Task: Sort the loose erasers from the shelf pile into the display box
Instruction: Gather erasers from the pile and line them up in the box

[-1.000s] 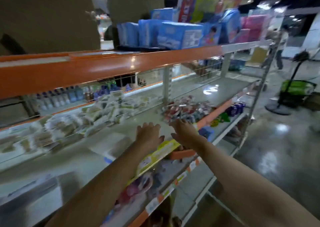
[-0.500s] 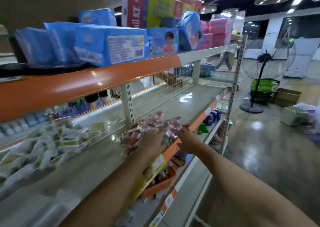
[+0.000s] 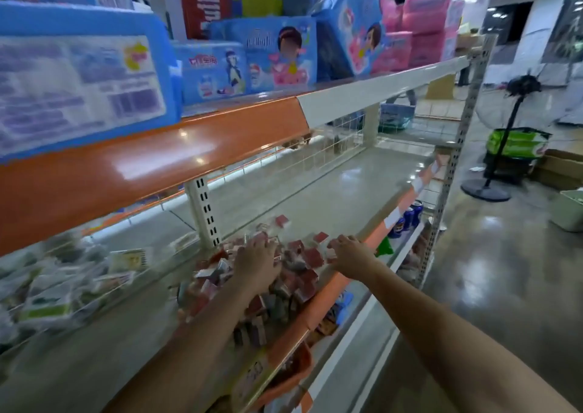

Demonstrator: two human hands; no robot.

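A pile of loose erasers (image 3: 293,273) in red, white and dark wrappers lies on the grey middle shelf (image 3: 331,198) near its orange front edge. My left hand (image 3: 257,262) lies on top of the pile at its left side, fingers reaching into it. My right hand (image 3: 350,256) rests on the pile's right end, by the shelf edge, fingers bent down onto the erasers. Motion blur hides whether either hand holds an eraser. No display box is plainly visible.
White and green packets (image 3: 63,286) lie to the left on the same shelf. Blue and pink packs (image 3: 274,52) fill the top shelf. An orange tray (image 3: 290,378) and blue cans (image 3: 408,218) sit on lower shelves. A standing fan (image 3: 504,134) is on the floor at right.
The camera has moved closer and to the right along the shelf. Both hands went forward from the shelf edge onto the eraser pile and spread apart over it.
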